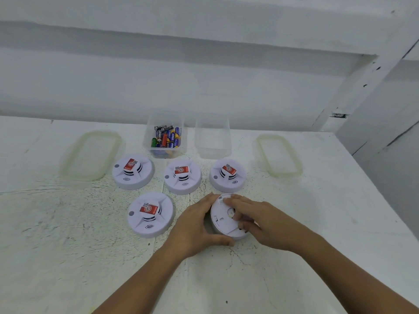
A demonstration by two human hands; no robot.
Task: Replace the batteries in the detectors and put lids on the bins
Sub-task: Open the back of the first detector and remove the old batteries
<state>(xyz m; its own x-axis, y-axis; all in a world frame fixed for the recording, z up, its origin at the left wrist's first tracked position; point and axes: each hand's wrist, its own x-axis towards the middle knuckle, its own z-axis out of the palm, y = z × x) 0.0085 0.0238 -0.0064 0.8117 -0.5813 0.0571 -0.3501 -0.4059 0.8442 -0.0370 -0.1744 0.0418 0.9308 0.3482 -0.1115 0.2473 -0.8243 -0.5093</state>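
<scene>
The overturned detector (221,223) lies back-up on the bench (68,245), a little right of the middle and toward the near edge, held between both hands. The left hand (197,225) grips its left rim, fingers curved round the far side and thumb along the near side. The right hand (258,220) lies over its back with bent fingers, the forefinger reaching to the far rim and the thumb at the near-right rim.

Just to the left sits a lone detector (149,214), face up with a red label. Behind, a row of three detectors (182,176) stands the same way up. Toward the far edge are two clear bins side by side, both uncovered: the battery bin (165,152), holding mixed batteries (166,138), and the second bin (213,141). The left lid (90,155) and the right lid (280,155) lie flat on either side.
</scene>
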